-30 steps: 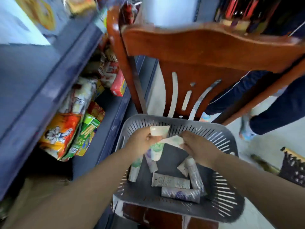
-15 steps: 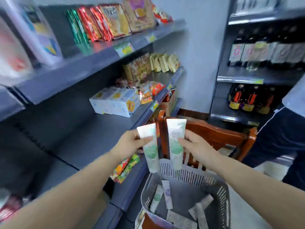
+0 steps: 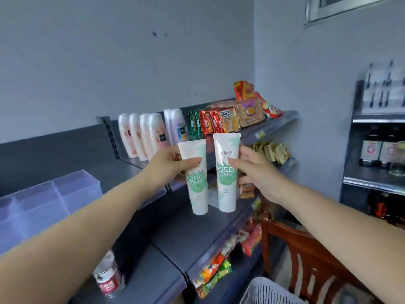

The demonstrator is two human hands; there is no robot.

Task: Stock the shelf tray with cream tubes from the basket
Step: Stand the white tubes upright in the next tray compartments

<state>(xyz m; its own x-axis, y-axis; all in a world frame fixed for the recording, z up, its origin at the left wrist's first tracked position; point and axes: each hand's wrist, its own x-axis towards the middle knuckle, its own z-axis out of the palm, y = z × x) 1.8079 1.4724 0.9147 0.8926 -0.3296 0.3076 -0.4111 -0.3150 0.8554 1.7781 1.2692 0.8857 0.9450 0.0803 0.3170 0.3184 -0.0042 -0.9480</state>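
Two white-and-green cream tubes (image 3: 225, 172) hang upright, caps down, side by side, above the grey basket (image 3: 266, 291).

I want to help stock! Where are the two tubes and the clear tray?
left tube (image 3: 195, 178): head view, on its green label.
right tube (image 3: 225, 172): head view, on its green label.
tray (image 3: 43, 207): head view, on its clear front wall.

dark shelf (image 3: 175, 233), clear divided tray (image 3: 43, 207), jar (image 3: 108, 277) on it

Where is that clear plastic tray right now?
In the head view, the clear tray sits on the shelf at far left, above the left forearm and left of both cream tubes.
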